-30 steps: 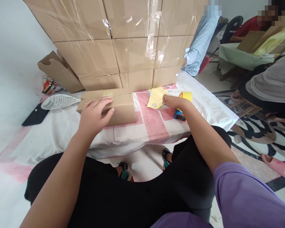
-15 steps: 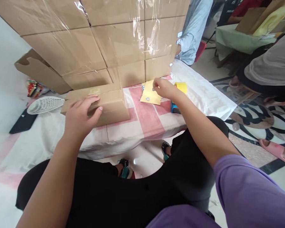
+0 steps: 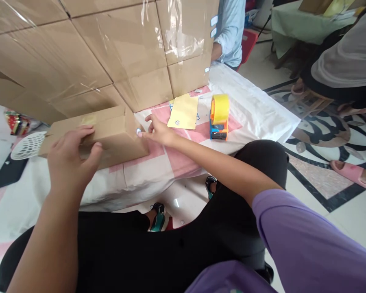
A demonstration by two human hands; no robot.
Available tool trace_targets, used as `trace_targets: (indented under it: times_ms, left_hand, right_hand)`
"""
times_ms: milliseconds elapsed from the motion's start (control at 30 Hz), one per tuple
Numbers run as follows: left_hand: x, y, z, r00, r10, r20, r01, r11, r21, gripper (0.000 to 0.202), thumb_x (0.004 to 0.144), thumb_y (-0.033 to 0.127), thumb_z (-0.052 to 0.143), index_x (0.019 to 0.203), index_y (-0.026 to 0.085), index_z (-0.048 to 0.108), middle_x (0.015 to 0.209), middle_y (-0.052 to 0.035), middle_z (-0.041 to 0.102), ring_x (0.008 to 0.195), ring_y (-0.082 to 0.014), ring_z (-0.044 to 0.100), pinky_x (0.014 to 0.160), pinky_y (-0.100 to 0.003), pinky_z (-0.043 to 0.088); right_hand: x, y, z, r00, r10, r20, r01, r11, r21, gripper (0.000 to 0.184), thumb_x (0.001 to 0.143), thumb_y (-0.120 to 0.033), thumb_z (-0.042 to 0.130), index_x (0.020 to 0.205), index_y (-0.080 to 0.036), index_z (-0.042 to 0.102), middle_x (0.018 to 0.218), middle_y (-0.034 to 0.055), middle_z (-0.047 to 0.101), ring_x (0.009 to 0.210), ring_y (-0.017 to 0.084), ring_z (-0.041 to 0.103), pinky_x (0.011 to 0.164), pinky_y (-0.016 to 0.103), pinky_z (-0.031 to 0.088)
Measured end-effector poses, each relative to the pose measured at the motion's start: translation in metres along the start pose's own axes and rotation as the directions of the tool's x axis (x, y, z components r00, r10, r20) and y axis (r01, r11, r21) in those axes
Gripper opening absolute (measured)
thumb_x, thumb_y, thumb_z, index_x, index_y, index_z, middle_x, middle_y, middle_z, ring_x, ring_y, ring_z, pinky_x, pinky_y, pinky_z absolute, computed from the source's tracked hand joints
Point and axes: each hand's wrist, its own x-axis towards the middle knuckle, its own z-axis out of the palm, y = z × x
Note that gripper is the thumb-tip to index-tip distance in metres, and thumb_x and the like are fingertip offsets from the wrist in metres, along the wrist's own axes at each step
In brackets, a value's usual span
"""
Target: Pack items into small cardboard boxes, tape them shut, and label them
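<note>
Nearest are the wearer's black trousers (image 3: 177,260), at the near edge of the cloth-covered counter (image 3: 262,112). Just in from that edge lies a long cardboard carton (image 3: 114,134), its long axis running roughly along the edge, one end toward the left side and the other toward the right. The left hand (image 3: 73,156) is spread over the carton's left part, fingers on the top and thumb over the near side, resting rather than clasping. The right hand (image 3: 158,132) is the nearer one to the carton's right end face, reaching it from the right; its thumb tip meets a small pale sticker (image 3: 138,131) there, while the other fingers are bent loosely, apart from the thumb and closed on nothing. Whether the sticker lies fully flat is too small to tell. To the right, short of the counter's right corner, stands a tape dispenser (image 3: 219,130) with a yellow roll, well apart from the carton. A yellow sheet (image 3: 184,110) lies farther in, between dispenser and carton. Beyond, toward the far edge, rises a film-wrapped stack of cartons (image 3: 131,44), with a co-worker's blue sleeve (image 3: 232,34) past its right side.
</note>
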Motion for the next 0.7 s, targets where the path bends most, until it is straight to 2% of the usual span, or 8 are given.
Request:
trace_targets:
  times_ms: [100, 200, 300, 367, 467, 533, 600, 700]
  left_hand:
    - [0.002, -0.003, 0.000, 1.000, -0.027, -0.005, 0.027, 1.000, -0.011, 0.037, 0.092, 0.033, 0.058, 0.127, 0.023, 0.063, 0.137, -0.0072, 0.067, 0.132, -0.0289, 0.060, 0.114, -0.046, 0.043]
    - [0.003, -0.003, 0.001, 0.999, -0.036, -0.022, 0.035, 0.999, -0.016, 0.034, 0.092, 0.033, 0.059, 0.124, 0.022, 0.064, 0.135, -0.0084, 0.069, 0.131, -0.0284, 0.061, 0.114, -0.046, 0.043]
    - [0.002, -0.004, 0.003, 0.998, -0.050, -0.030, 0.049, 0.998, -0.030, 0.032, 0.091, 0.034, 0.059, 0.121, 0.023, 0.064, 0.135, -0.0082, 0.069, 0.131, -0.0271, 0.061, 0.114, -0.046, 0.043]
    - [0.002, -0.006, 0.005, 0.998, -0.051, -0.029, 0.050, 0.998, -0.032, 0.031, 0.091, 0.035, 0.059, 0.118, 0.022, 0.064, 0.133, -0.0091, 0.070, 0.131, -0.0265, 0.061, 0.114, -0.045, 0.043]
    - [0.001, -0.009, 0.006, 0.998, -0.056, -0.035, 0.055, 0.998, -0.021, 0.029, 0.091, 0.036, 0.058, 0.115, 0.021, 0.064, 0.131, -0.0110, 0.071, 0.130, -0.0267, 0.062, 0.112, -0.045, 0.042]
    - [0.001, -0.009, 0.007, 0.997, -0.064, -0.036, 0.064, 0.998, -0.015, 0.027, 0.091, 0.036, 0.057, 0.114, 0.023, 0.063, 0.131, -0.0104, 0.071, 0.131, -0.0268, 0.062, 0.113, -0.046, 0.041]
    - [0.001, -0.009, 0.006, 0.998, -0.062, -0.031, 0.061, 0.998, -0.014, 0.026, 0.091, 0.036, 0.058, 0.114, 0.025, 0.062, 0.131, -0.0097, 0.071, 0.132, -0.0266, 0.061, 0.113, -0.046, 0.040]
    - [0.001, -0.010, 0.007, 0.998, -0.043, -0.035, 0.043, 0.999, -0.010, 0.026, 0.092, 0.036, 0.058, 0.114, 0.023, 0.063, 0.131, -0.0116, 0.071, 0.131, -0.0271, 0.062, 0.112, -0.045, 0.041]
  right_hand:
    - [0.003, 0.010, 0.001, 0.994, 0.013, -0.113, -0.038, 0.973, -0.229, 0.051, 0.082, -0.038, 0.078, 0.117, -0.019, 0.046, 0.081, -0.0028, 0.055, 0.078, 0.018, 0.057, 0.071, 0.029, 0.046]
    - [-0.001, 0.015, 0.001, 0.997, -0.041, -0.064, 0.026, 0.974, -0.226, 0.043, 0.087, -0.028, 0.068, 0.123, -0.017, 0.047, 0.104, 0.0072, 0.063, 0.093, 0.021, 0.063, 0.083, 0.034, 0.051]
    - [-0.007, 0.015, 0.002, 0.979, -0.176, 0.098, 0.191, 0.966, -0.177, 0.076, 0.073, -0.020, 0.074, 0.140, -0.017, 0.040, 0.145, 0.0161, 0.048, 0.131, 0.030, 0.051, 0.106, 0.042, 0.047]
    - [-0.011, 0.011, 0.006, 0.967, -0.225, 0.123, 0.242, 0.959, -0.149, 0.089, 0.068, -0.017, 0.074, 0.147, -0.017, 0.034, 0.156, 0.0168, 0.037, 0.142, 0.032, 0.041, 0.117, 0.046, 0.039]
    - [-0.021, 0.005, 0.017, 0.980, -0.161, -0.117, 0.151, 0.985, -0.087, 0.073, 0.075, -0.017, 0.064, 0.143, -0.018, 0.036, 0.150, 0.0151, 0.041, 0.129, 0.028, 0.050, 0.113, 0.046, 0.042]
    - [-0.030, 0.001, 0.028, 0.959, -0.070, -0.275, 0.070, 0.998, -0.010, 0.058, 0.080, -0.017, 0.057, 0.135, -0.021, 0.040, 0.138, 0.0115, 0.047, 0.110, 0.023, 0.058, 0.103, 0.043, 0.050]
    - [-0.039, 0.000, 0.039, 0.953, -0.033, -0.300, 0.054, 0.997, 0.063, 0.053, 0.080, -0.015, 0.055, 0.131, -0.023, 0.041, 0.130, 0.0083, 0.047, 0.094, 0.019, 0.059, 0.093, 0.039, 0.055]
    - [-0.049, 0.000, 0.049, 0.979, -0.048, -0.199, 0.064, 0.995, 0.078, 0.057, 0.076, -0.011, 0.058, 0.129, -0.025, 0.044, 0.125, 0.0064, 0.045, 0.088, 0.017, 0.059, 0.091, 0.038, 0.056]
